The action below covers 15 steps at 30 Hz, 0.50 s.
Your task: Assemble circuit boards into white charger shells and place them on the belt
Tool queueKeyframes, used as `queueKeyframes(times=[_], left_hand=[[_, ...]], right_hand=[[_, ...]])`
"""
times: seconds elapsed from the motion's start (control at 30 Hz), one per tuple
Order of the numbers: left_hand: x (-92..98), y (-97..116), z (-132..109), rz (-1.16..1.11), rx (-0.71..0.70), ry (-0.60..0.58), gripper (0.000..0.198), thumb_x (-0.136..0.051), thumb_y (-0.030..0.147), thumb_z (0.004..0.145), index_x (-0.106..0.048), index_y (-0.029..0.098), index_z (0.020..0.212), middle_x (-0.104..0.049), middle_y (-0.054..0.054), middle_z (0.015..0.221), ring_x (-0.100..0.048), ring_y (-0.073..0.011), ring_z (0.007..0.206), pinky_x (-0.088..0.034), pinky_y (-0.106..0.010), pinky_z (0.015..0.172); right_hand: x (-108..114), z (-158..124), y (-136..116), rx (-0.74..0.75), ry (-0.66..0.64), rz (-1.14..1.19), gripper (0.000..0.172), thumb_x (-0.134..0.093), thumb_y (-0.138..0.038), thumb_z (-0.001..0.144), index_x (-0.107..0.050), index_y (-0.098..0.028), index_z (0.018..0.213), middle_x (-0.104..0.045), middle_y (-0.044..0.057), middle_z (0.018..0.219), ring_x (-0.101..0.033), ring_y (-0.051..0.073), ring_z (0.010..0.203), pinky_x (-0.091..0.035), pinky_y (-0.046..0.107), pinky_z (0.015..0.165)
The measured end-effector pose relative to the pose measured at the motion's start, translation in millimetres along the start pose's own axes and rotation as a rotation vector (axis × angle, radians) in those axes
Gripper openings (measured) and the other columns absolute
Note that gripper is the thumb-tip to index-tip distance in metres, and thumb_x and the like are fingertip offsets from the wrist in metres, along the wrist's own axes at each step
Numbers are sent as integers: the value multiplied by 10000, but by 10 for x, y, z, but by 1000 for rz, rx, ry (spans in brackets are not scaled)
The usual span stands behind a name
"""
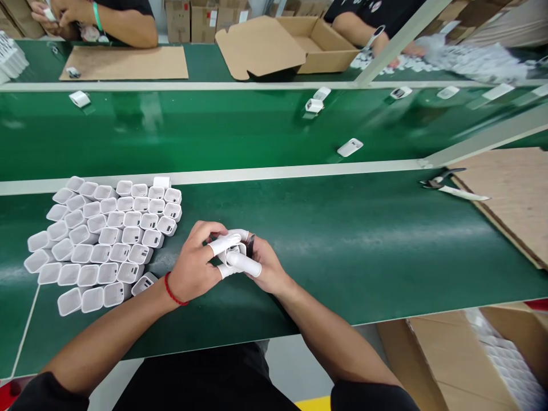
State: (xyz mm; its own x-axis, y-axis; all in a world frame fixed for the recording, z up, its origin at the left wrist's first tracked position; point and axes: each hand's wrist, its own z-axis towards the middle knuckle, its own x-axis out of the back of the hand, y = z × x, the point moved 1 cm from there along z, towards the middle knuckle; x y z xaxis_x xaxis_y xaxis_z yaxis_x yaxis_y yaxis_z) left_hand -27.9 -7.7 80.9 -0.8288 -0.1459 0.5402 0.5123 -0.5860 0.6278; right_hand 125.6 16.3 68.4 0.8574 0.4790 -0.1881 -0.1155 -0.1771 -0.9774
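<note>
Above the green table, my left hand (200, 260) and my right hand (262, 260) meet around a small white plastic housing (234, 249). White finger cots cover several fingertips of both hands and partly hide the piece. The fingers of each hand are closed on it, with its open end facing up towards me. A dark band shows on a right finger. To the left of my hands, many similar open white housings (109, 236) stand packed in slanting rows. One housing (144, 283) lies tilted close to my left forearm.
Beyond a white rail, a green conveyor belt (192, 134) carries scattered white pieces. Side cutters (440, 180) lie beside a cardboard sheet (509, 194) at right. Below right stands an open carton (458, 359). Two co-workers sit across, near an open cardboard box (329, 60).
</note>
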Motion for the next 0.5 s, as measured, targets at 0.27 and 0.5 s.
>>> queueKeyframes(times=[0.27,0.5], left_hand=[[2,-80,-42,-177,300,-115,364,-748,239,759,-648,159,1100,-539,-122,1179,-577,-255,1026,-537,-403,873],[118,-55,118,-1067,765,-436,448,-653,241,862,-585,194,1303,-652,-88,1154,-618,-247,1083,-466,-398,1020]], right_hand=[[44,30,30,-19,34,-52,467,-811,-505,700,-626,-145,933,-558,-1,693,-501,133,595,-451,257,585],[166,69,-65,-18,-5,-133,556,-785,-534,726,-639,-116,1062,-561,-6,658,-479,119,549,-406,241,531]])
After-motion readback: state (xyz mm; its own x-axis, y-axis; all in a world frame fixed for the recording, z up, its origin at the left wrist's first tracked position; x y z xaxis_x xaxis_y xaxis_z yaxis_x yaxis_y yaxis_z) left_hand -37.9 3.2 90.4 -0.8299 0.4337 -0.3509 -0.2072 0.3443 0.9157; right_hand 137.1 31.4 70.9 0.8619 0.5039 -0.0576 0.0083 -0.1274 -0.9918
